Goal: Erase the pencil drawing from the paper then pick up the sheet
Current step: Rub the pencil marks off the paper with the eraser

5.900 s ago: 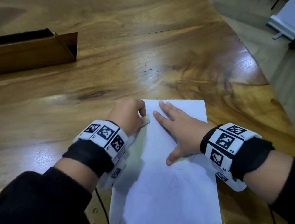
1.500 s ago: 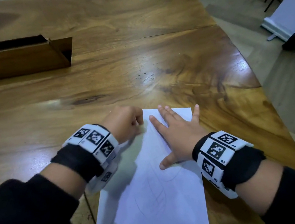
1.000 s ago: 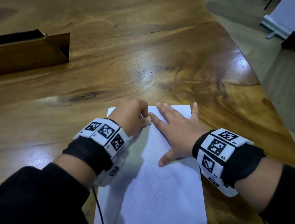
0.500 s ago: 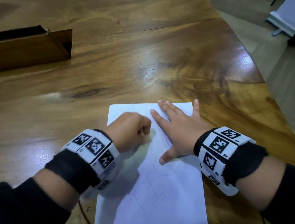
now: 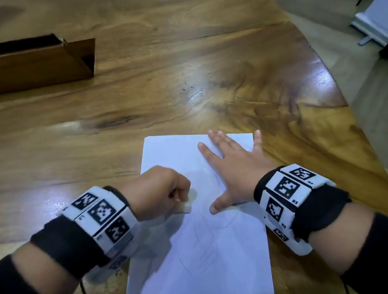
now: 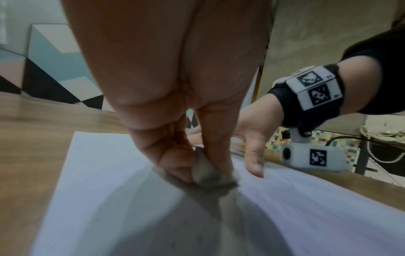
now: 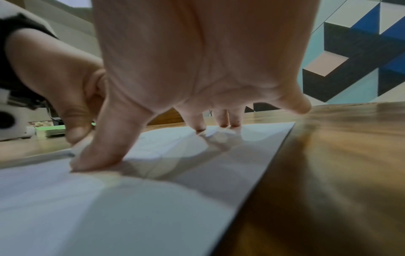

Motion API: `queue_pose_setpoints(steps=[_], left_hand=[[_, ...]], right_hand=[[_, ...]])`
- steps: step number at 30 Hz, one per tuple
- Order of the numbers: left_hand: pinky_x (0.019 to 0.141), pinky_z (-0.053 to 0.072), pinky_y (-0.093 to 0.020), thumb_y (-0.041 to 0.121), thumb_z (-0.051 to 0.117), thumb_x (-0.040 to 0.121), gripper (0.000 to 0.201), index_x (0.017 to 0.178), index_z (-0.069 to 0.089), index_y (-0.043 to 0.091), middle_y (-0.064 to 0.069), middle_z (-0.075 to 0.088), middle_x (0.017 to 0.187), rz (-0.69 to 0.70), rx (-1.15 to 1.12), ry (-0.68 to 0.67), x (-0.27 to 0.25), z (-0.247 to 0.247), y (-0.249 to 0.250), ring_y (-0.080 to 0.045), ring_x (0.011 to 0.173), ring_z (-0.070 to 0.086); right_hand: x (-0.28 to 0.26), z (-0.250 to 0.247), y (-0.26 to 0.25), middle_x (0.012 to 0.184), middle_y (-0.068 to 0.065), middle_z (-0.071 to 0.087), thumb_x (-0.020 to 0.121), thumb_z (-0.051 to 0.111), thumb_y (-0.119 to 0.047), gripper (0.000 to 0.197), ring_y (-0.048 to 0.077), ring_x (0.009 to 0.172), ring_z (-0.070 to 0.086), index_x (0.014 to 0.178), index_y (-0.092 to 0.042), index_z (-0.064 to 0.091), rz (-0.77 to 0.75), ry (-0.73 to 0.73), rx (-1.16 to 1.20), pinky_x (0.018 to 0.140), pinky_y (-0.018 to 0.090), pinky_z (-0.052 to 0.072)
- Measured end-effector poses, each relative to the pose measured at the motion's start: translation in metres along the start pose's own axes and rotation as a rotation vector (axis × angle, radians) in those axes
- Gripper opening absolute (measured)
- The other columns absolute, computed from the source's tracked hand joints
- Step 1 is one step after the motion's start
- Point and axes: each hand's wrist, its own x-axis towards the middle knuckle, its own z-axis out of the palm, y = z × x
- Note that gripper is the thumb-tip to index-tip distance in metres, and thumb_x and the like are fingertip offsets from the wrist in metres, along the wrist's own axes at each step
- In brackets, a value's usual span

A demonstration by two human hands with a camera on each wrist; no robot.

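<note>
Lying flat near the rounded edge of a glossy, grained wooden table: smooth white sheet with faint pencil drawing. Pinching a small pale eraser against it: left hand. Pressing it down, fingers spread: right hand. Beyond, brown cardboard box.

I see the white sheet of paper lying flat on the near part of the table, faint pencil lines across its middle. A small, smudged white eraser touches the paper's left-central area.
</note>
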Motion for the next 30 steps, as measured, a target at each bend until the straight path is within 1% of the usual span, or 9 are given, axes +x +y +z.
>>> queue_pose_setpoints(steps=[6,9,12,15,17,19,24,26,30], left_hand=[[0.069,0.042,-0.028,0.007,0.059,0.076,0.008,0.084,0.061,0.007,-0.009,0.059,0.082,-0.075,-0.037,0.399,0.034,-0.014,0.003,-0.026,0.079,0.053],[0.060,0.033,-0.028,0.011,0.060,0.076,0.003,0.078,0.059,0.008,-0.007,0.051,0.080,0.025,-0.035,0.286,0.003,0.007,0.003,-0.025,0.076,0.050],[0.061,0.038,-0.026,0.021,0.065,0.076,0.008,0.075,0.062,0.014,-0.008,0.060,0.080,0.078,-0.038,0.056,-0.016,0.016,0.002,-0.020,0.073,0.052],[0.062,0.036,-0.024,0.013,0.062,0.075,0.006,0.080,0.064,0.013,-0.008,0.065,0.079,0.024,-0.018,0.189,0.010,-0.003,0.000,-0.019,0.073,0.051],[0.066,0.034,-0.024,0.015,0.060,0.077,0.008,0.084,0.062,0.011,-0.006,0.059,0.078,-0.030,-0.043,0.352,0.029,-0.012,0.002,-0.022,0.078,0.052],[0.067,0.034,-0.026,0.015,0.058,0.080,0.007,0.085,0.060,0.010,-0.003,0.051,0.083,-0.054,-0.065,0.398,0.031,-0.008,0.004,-0.023,0.080,0.049],[0.063,0.037,-0.025,0.020,0.064,0.078,0.010,0.082,0.063,0.011,-0.009,0.057,0.085,0.109,-0.037,0.020,-0.010,0.012,0.007,-0.020,0.076,0.051],[0.062,0.036,-0.023,0.016,0.063,0.077,0.011,0.086,0.065,0.011,-0.010,0.060,0.087,0.091,-0.002,0.055,0.000,0.002,0.006,-0.021,0.081,0.053],[0.072,0.040,-0.029,0.014,0.060,0.079,0.011,0.088,0.062,0.009,-0.003,0.049,0.084,0.001,0.000,0.330,0.034,-0.016,0.007,-0.023,0.080,0.049]], right_hand=[[0.000,-0.001,-0.001,0.155,0.001,-0.030,0.064,0.062,-0.076,0.126,0.014,0.144,-0.023,0.148,-0.029,-0.019,0.011,-0.003,-0.014,0.103,0.075,-0.007],[0.000,0.000,0.000,0.155,0.001,-0.030,0.064,0.062,-0.076,0.126,0.014,0.144,-0.023,0.149,-0.028,-0.018,0.006,-0.004,-0.008,0.103,0.075,-0.008],[0.000,0.000,0.000,0.155,0.002,-0.030,0.064,0.061,-0.077,0.126,0.014,0.144,-0.024,0.149,-0.029,-0.018,0.004,-0.005,-0.010,0.103,0.074,-0.007],[0.000,0.000,0.000,0.155,0.001,-0.031,0.064,0.061,-0.076,0.126,0.014,0.143,-0.024,0.148,-0.029,-0.019,0.005,-0.004,-0.012,0.103,0.074,-0.008],[0.000,0.001,0.000,0.155,0.000,-0.031,0.063,0.061,-0.077,0.126,0.014,0.143,-0.024,0.148,-0.029,-0.020,0.008,-0.003,-0.010,0.103,0.074,-0.008],[0.000,0.001,0.001,0.155,0.001,-0.031,0.063,0.061,-0.077,0.126,0.014,0.144,-0.024,0.148,-0.029,-0.019,0.006,-0.002,-0.006,0.103,0.074,-0.008],[0.000,0.000,0.001,0.155,0.001,-0.030,0.063,0.062,-0.076,0.126,0.014,0.144,-0.024,0.149,-0.029,-0.017,-0.003,-0.001,0.007,0.103,0.073,-0.009],[0.000,0.000,0.001,0.155,0.001,-0.031,0.063,0.063,-0.076,0.126,0.014,0.143,-0.024,0.149,-0.029,-0.018,-0.003,-0.004,0.009,0.103,0.073,-0.008],[0.000,0.001,0.001,0.154,0.001,-0.031,0.063,0.062,-0.076,0.127,0.014,0.143,-0.025,0.148,-0.029,-0.020,0.002,-0.004,0.005,0.103,0.074,-0.008]])
